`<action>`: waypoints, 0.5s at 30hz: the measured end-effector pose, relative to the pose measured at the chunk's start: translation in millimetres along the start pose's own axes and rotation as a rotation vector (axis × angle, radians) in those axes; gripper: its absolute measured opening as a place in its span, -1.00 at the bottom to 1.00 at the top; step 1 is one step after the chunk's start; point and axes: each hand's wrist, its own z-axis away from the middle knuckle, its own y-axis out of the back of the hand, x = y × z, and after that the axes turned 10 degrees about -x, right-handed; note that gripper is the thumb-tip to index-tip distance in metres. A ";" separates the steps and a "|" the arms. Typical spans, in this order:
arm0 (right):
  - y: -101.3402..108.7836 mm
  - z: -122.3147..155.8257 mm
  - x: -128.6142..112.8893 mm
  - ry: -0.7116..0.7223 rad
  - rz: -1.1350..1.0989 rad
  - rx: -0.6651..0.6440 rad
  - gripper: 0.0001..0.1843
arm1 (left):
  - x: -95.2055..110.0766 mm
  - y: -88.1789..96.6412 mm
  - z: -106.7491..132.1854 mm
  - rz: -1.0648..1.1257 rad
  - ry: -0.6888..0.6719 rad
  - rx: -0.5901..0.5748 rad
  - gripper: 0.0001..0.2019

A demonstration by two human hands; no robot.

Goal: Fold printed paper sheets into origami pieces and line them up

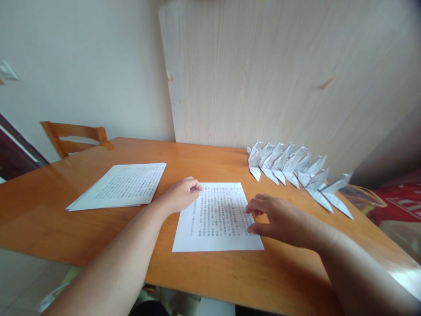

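Note:
A printed sheet of paper (217,219) lies flat on the wooden table in front of me, covered in columns of characters. At its upper left corner is my left hand (182,195), fingers curled in and thumb pressed close, hiding that corner. My right hand (271,219) reaches over the sheet's right edge with thumb and fingers apart and nothing between them. Whether its fingertips touch the paper, I cannot tell.
A stack of printed sheets (128,186) lies to the left on the table (204,156). Several folded paper shapes with pointed tips (289,162) stand in a row at the back right. Beyond the right edge is a red bag (397,202); a wooden chair (75,134) stands behind.

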 end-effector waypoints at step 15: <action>-8.1 2.2 2.8 0.077 0.057 -0.088 -0.05 | 4.2 0.2 2.0 0.037 0.007 0.009 -0.79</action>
